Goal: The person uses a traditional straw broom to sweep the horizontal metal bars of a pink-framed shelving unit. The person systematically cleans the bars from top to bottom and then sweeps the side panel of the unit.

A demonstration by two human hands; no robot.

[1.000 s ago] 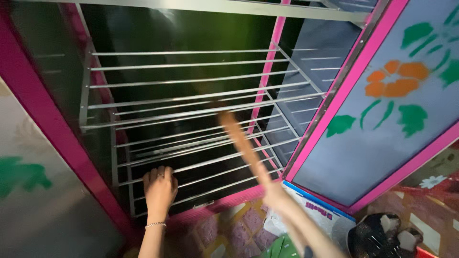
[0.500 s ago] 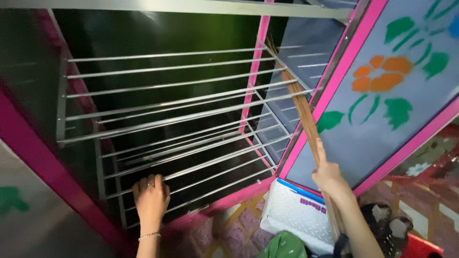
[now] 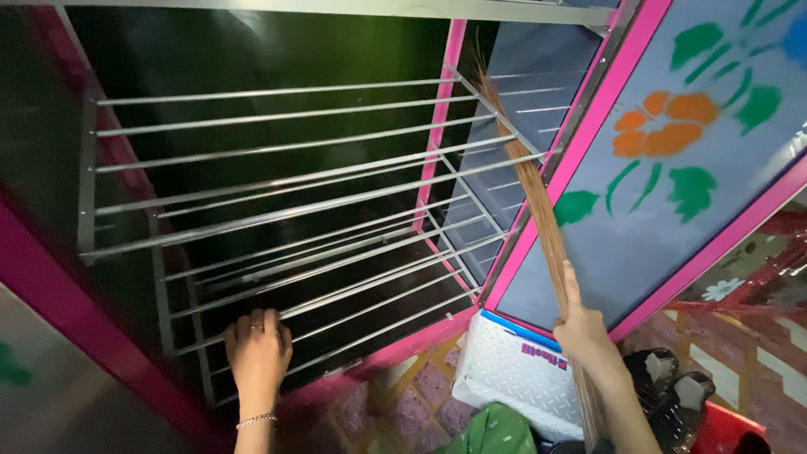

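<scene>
Pink-framed and dark inside, an open cabinet (image 3: 50,277) fills most of the view, with tiers of thin metal rack bars (image 3: 277,210) running across it. Its door (image 3: 664,160) stands open on the right — grey panel, pink edge, painted with an orange flower and green leaves. The left hand (image 3: 256,353) rests low on the front of the racks, its fingers (image 3: 252,324) curled over one of the lower bars; a ring and a thin bracelet show on it. The right hand (image 3: 584,336) is wrapped tight around a broom of thin brown sticks (image 3: 538,210), thumb laid up along the bundle. The broom slants up and to the left, its tip reaching the upper right corner of the racks — whether it touches the bars there is hard to tell. Below the door lies a white textured package (image 3: 513,378) on a patterned tile floor (image 3: 420,395).
</scene>
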